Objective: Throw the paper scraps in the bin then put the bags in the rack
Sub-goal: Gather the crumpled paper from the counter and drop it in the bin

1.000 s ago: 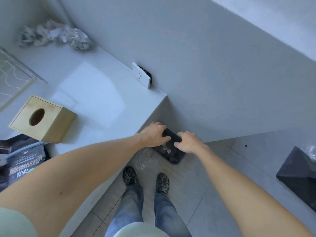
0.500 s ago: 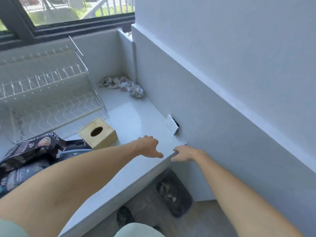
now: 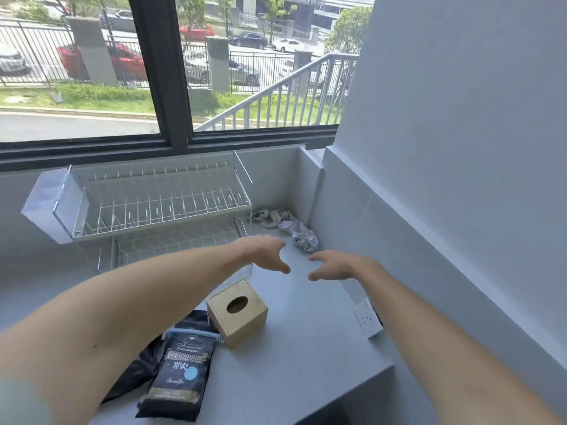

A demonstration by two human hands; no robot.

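Observation:
Crumpled paper scraps (image 3: 288,227) lie in the far right corner of the counter, against the wall. My left hand (image 3: 268,251) and my right hand (image 3: 334,265) hover side by side above the counter, a short way in front of the scraps; both are empty with fingers apart. A two-tier wire rack (image 3: 159,207) stands at the back under the window, with nothing on its tiers. Dark coffee bags (image 3: 178,372) lie flat on the counter near its front edge, partly under my left forearm. The bin is out of view.
A wooden tissue box (image 3: 237,311) sits between the bags and my hands. A white socket block (image 3: 368,319) juts from the right wall. The counter's front right corner (image 3: 389,368) ends beside my right forearm. A window runs behind the rack.
My hands left the bin on the floor and rose over the counter, reaching toward the scraps in the corner. My view lifted from the floor to the window.

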